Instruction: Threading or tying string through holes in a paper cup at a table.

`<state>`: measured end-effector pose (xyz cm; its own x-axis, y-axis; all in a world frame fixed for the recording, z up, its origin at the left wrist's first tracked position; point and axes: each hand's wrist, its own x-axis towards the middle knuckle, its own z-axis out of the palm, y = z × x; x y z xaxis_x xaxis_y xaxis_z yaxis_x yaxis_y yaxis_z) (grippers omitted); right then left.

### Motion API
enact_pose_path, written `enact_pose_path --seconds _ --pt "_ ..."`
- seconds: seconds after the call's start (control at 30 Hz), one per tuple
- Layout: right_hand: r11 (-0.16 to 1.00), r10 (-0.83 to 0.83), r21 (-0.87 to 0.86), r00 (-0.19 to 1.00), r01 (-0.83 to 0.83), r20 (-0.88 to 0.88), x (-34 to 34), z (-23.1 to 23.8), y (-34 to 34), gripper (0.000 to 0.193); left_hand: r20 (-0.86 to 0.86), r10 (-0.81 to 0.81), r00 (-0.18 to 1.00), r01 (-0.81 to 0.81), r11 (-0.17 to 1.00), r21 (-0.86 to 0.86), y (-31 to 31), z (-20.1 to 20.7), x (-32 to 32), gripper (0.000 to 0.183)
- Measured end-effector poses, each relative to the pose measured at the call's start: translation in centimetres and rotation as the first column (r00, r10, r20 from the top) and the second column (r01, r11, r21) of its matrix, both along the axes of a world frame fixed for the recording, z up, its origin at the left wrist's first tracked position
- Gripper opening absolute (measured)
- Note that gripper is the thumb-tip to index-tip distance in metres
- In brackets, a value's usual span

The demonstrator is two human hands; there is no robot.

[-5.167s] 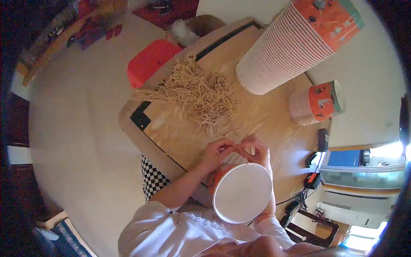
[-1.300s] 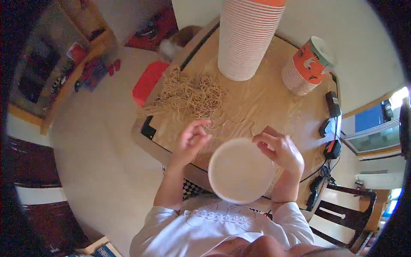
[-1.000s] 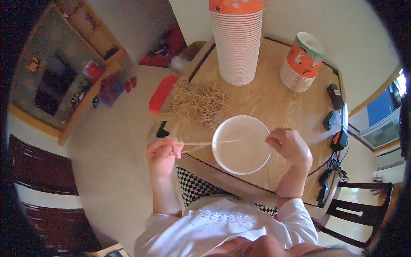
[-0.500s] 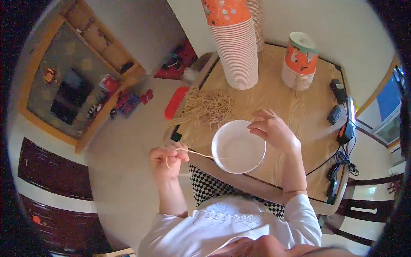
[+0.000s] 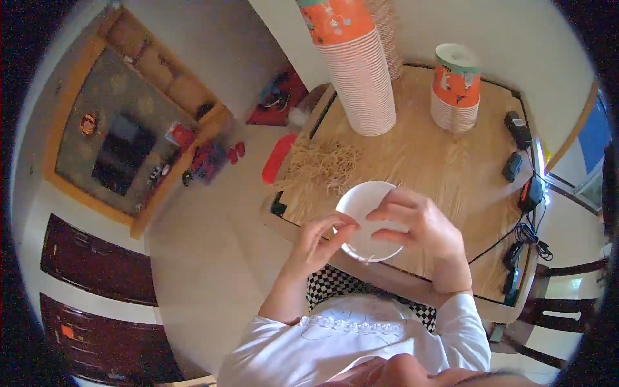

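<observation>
"Now the left hand [image 5: 314,243] reaches over the left rim of the white tub [image 5: 362,202]. It's not way out to the tub's left like a moment ago."

"And the right hand [image 5: 427,226]?"

"That one is a bit lower, over the tub's right side. Its thumb and fingers are spread apart. Both hands are close, with a little gap between."

"Does the left one pinch something?"

"Its tips almost meet, but I can't tell if anything is between them."

"Where's the tub?"

"Under both hands, and the bench [image 5: 445,187] goes on past it."

"Is it done?"

"I don't think so. A bit of string [image 5: 366,260] shows at its near rim, but I can't see a knot."

"What's left?"

"Lots of string, I guess. A messy string pile [image 5: 324,165] lies past the tub, to its left. Behind the tub is a tall stack [image 5: 358,80], and a short stack [image 5: 456,93] is back to its right. Which of those are finished, I can't tell."
</observation>
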<state>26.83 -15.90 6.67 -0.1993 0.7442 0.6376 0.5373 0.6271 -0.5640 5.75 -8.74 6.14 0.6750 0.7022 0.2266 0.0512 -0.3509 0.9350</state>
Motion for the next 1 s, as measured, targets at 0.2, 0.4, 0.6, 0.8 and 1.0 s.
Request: enact_pose_path --seconds 0.2,0.4,0.6,0.8,1.0 --pt "1.000 -0.007 -0.018 1.000 0.006 -0.026 -1.4 0.1 0.5 0.029 -0.147 -0.030 0.989 0.047 0.992 0.116 -0.3 -1.5 0.8 0.013" --pt "0.994 -0.066 -0.085 0.994 0.073 0.086 -1.5 -0.9 0.8 0.020 -0.257 0.130 0.957 -0.056 0.959 0.277 -1.0 -1.1 1.9 0.009" --pt "0.982 -0.146 -0.165 0.928 0.093 -0.344 -0.8 -0.4 1.2 0.007 -0.138 0.123 0.983 -0.070 0.938 0.339 0.2 -2.3 1.4 0.013" --pt "0.938 -0.335 -0.082 0.827 0.336 -0.451 1.3 -0.4 1.4 0.007 0.054 0.140 0.989 -0.134 0.986 -0.095 1.6 -3.7 -2.0 0.013" --pt "0.919 -0.323 -0.008 0.745 0.393 -0.584 3.5 0.3 0.3 0.011 -0.029 0.153 0.988 -0.156 0.982 -0.107 2.3 -2.7 -4.6 0.013"
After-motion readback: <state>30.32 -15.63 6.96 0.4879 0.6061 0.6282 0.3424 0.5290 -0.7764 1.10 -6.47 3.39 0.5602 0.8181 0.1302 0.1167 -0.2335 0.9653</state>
